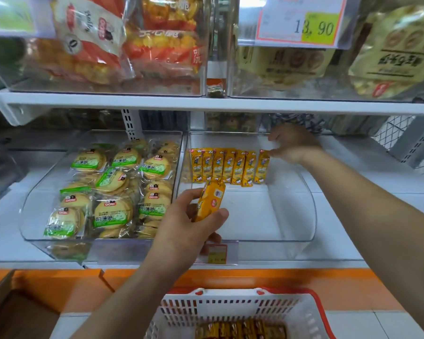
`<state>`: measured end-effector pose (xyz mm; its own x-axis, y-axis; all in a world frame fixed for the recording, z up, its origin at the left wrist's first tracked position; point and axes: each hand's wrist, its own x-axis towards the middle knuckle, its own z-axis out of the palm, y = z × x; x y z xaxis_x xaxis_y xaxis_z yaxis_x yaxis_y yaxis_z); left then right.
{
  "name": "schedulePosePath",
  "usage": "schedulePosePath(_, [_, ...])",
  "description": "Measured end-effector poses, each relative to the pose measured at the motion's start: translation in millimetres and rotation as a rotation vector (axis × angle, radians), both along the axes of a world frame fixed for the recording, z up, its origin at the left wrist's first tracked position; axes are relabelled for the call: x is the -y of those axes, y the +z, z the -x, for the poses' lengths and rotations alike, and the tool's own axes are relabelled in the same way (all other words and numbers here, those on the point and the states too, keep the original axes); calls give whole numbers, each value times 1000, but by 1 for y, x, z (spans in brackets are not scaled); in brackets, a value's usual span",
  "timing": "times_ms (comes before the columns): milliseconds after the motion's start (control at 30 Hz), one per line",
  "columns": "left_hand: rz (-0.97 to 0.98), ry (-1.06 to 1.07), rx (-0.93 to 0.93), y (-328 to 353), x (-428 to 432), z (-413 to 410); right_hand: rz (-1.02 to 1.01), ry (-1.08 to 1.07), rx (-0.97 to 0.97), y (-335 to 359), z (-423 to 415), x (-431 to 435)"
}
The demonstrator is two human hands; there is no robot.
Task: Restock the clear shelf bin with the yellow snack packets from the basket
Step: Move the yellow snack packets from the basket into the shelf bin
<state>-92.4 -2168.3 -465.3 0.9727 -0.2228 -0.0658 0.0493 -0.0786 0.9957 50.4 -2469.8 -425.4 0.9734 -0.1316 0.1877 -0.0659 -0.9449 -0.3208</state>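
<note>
Head view: left hand (181, 231) grips one yellow snack packet (209, 201) over the clear shelf bin (291, 216). Right hand (295, 144), fingers loosely spread, touches the end of the upright packet row (229, 166) at the bin's back. More packets lie in the basket (230, 311) below.

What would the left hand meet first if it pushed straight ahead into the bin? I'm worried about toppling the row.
Probably the row of upright yellow packets at the back; the left hand and its held packet point that way. Depth is uncertain.
</note>
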Motion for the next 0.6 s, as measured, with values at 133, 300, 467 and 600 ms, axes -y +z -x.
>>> schedulePosePath(133, [-31, -48, -28, -2, 3, 5, -130, 15, 143, 8, 63, -21])
schedulePosePath(300, [70, -201, -29, 5, 9, 19, -762, 213, 129, 4, 164, -77])
schedulePosePath(467, [57, -263, 83, 11, 14, 39, -1069, 233, -55, 2, 214, -96])
schedulePosePath(600, [26, -281, 105, 19, 19, 52, -1151, 194, -6, 6, 227, -90])
